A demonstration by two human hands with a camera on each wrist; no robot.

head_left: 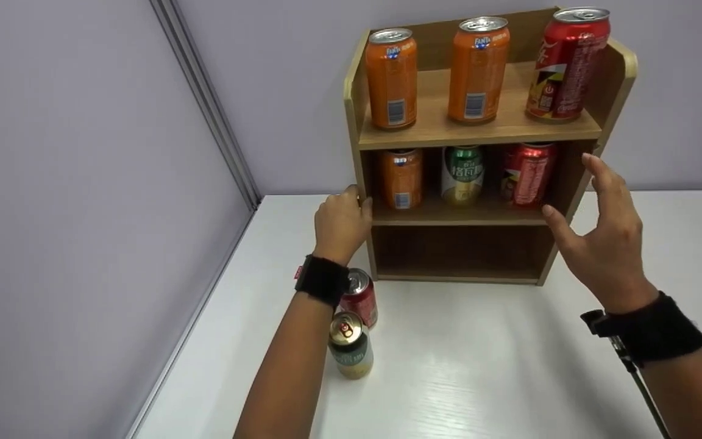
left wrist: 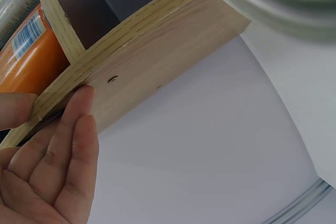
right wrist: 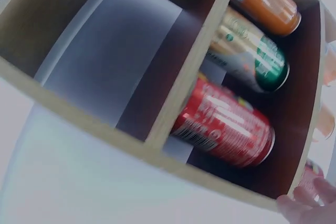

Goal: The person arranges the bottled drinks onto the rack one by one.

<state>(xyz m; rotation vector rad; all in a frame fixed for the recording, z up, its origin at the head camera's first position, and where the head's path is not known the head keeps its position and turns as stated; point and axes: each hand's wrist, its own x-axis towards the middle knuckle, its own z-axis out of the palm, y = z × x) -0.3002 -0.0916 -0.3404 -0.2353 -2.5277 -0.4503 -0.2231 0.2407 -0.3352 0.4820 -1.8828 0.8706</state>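
Note:
My left hand [head_left: 343,222] holds the left side panel of a small wooden shelf [head_left: 479,139], thumb at the front edge and fingers along the outer face. Beside the right side panel is my right hand [head_left: 613,235], fingers spread and nothing in its grasp; in the right wrist view its fingertips [right wrist: 286,203] are right at the panel's edge. On the middle level stand an orange can [head_left: 403,180], a green and gold can [head_left: 463,177] and a red can [head_left: 529,175]. The top level carries two Fanta cans [head_left: 392,79] and a taller-looking red can [head_left: 567,67].
Below my left wrist, a dark red can [head_left: 360,300] and a green can with a gold lid [head_left: 351,347] stand on the white table [head_left: 460,366]. A grey wall [head_left: 83,183] borders the left side, with a metal strip [head_left: 211,103] at its corner.

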